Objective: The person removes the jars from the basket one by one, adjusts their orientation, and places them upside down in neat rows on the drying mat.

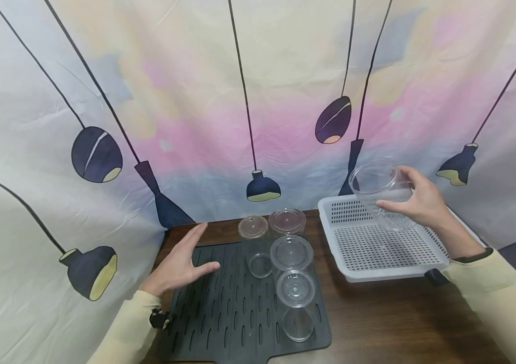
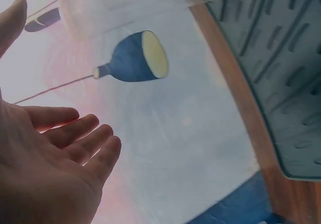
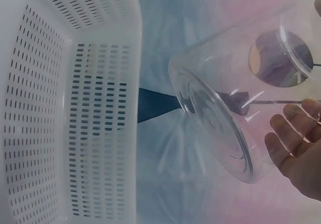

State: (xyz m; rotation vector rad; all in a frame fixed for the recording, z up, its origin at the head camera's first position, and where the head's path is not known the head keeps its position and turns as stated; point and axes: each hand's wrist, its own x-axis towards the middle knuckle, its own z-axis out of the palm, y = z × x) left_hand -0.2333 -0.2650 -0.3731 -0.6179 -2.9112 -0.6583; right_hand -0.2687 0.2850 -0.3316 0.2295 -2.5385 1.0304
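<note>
My right hand (image 1: 424, 199) grips a large clear cup (image 1: 378, 202) by its side, thumb on one side and fingers on the other. The cup is tilted and overlaps the back of a white perforated basket (image 1: 394, 277) in the head view. In the right wrist view, the round base of this cup (image 3: 213, 126) points toward the basket wall. My left hand (image 1: 178, 263) holds nothing, its thumb spread from its straight fingers above the left part of a dark drying mat (image 1: 221, 308). Several clear cups (image 1: 295, 288) stand along the mat's right side, to the right of that hand.
The mat and basket sit side by side on a brown wooden table (image 1: 367, 323), with a strip of wood between them. Close behind the table hangs a pastel cloth (image 1: 203, 116) printed with dark lamps. It also runs along the left side.
</note>
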